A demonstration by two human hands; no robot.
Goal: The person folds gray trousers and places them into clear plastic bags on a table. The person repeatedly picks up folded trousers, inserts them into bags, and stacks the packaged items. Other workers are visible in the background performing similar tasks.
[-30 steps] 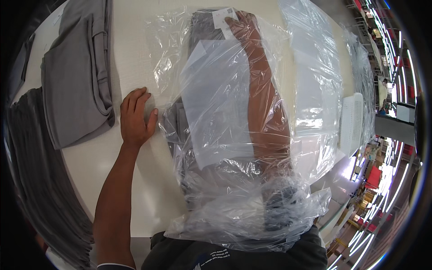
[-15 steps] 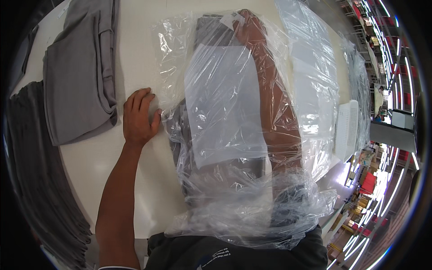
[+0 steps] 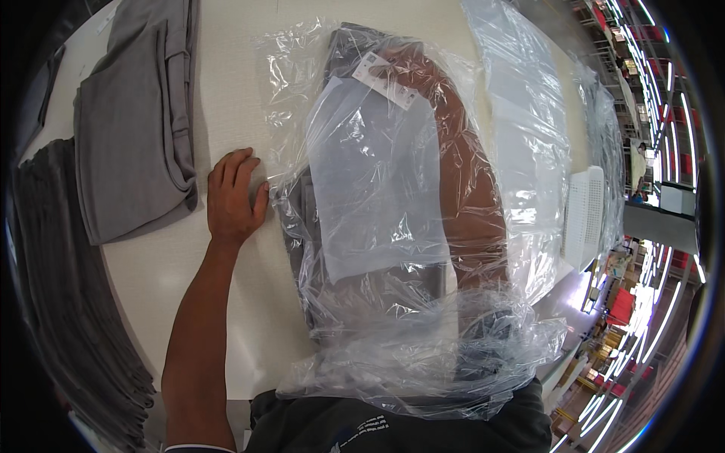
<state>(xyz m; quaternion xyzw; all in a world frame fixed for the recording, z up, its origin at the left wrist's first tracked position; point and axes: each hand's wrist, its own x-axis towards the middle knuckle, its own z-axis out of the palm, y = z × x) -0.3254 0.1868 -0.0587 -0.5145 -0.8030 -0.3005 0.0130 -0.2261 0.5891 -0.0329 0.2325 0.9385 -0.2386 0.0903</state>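
We press our left hand (image 3: 232, 198) flat, fingers spread, on the white table (image 3: 226, 98) against the edge of the clear plastic bag (image 3: 377, 226). Our right hand (image 3: 411, 64) is deep inside the bag, on the folded grey garment (image 3: 355, 53); we cannot tell its grip. Folded grey trousers (image 3: 136, 136) lie to the left.

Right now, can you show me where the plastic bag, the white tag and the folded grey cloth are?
plastic bag (image 3: 393, 204): head view, on its flat middle.
white tag (image 3: 387, 79): head view, on the tag's middle.
folded grey cloth (image 3: 132, 136): head view, on its top layer.
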